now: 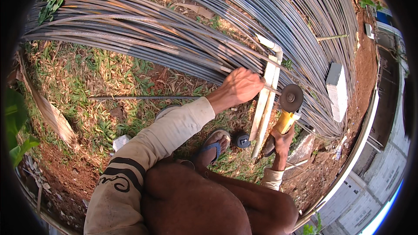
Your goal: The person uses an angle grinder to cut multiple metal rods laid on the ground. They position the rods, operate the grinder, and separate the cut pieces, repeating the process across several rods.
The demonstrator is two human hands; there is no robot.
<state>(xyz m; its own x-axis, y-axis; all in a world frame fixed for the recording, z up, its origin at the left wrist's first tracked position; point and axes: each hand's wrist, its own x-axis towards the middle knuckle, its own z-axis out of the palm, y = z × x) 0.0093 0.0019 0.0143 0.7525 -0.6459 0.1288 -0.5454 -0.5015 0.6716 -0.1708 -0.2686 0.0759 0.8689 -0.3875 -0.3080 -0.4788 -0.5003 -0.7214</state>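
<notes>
My left hand is closed around a steel rebar rod. The rod's end sticks out to the right of the fist, over two wooden strips, toward the grinder's disc. My right hand is wrapped around a yellow angle grinder. Its round dark cutting disc stands at the rod's end; whether they touch I cannot tell. Beyond my hands lie long bundles of rebar, curving from the left to the right side. Another single rod lies on the grass left of my left wrist.
A grey-and-white block sits on the rebar at right. A bent pale pipe lies beyond the strips. Near my sandalled foot is a small black round object. A dry stalk lies at left, and a block wall stands at lower right.
</notes>
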